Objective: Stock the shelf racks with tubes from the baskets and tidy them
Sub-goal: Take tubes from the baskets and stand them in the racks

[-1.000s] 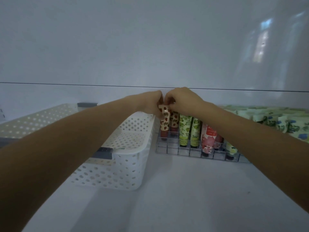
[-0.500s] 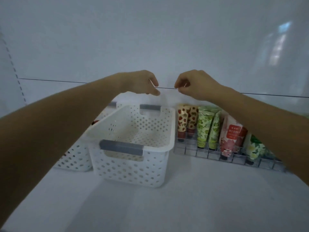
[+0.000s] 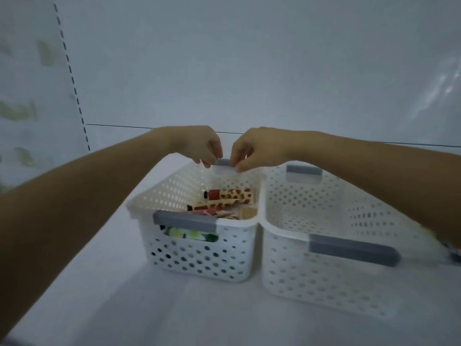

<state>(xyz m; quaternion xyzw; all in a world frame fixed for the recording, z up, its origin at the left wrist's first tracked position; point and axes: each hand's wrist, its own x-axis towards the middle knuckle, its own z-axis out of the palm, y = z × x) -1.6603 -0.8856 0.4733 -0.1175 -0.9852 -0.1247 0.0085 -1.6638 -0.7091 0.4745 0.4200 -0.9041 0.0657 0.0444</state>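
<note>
White perforated left basket [image 3: 199, 258] on the shelf [image 3: 149, 308] holds several tubes [image 3: 229, 196]: spotted red ones on top, a green one low at the near wall. Right basket [image 3: 311, 278], touching it, looks empty. Left hand [image 3: 199, 143] and right hand [image 3: 254, 148] hang over the left basket's far grey handle [image 3: 224, 162], fingers curled, tips at it; can't tell if they grip anything. Rack out of view. My read: one basket emptied, the other's tubes left to stock.
</note>
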